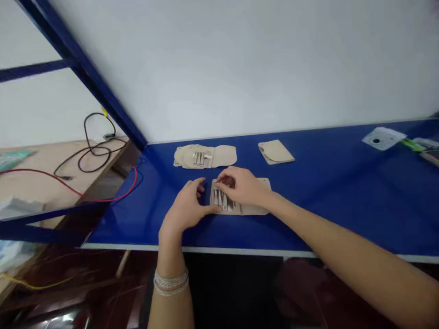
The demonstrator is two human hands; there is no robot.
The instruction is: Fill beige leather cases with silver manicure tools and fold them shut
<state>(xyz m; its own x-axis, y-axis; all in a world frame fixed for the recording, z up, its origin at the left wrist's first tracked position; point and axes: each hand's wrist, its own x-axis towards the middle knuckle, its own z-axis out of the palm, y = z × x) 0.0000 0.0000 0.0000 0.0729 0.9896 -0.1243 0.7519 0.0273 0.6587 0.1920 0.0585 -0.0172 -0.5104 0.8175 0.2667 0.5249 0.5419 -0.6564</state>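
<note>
Head camera: the open beige case (255, 209) lies mid-depth on the blue tabletop (343, 196), toward its left edge. The left hand (187, 203) is spread, thumb touching the case; the right hand (243, 185), palm down, bends narrowed fingers over metal tools (220, 199); its grip cannot be determined.

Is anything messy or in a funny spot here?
Nothing looks spilled or broken. The red cable strays from the wooden table across to the blue table. The black cable lies in untidy loops.
</note>
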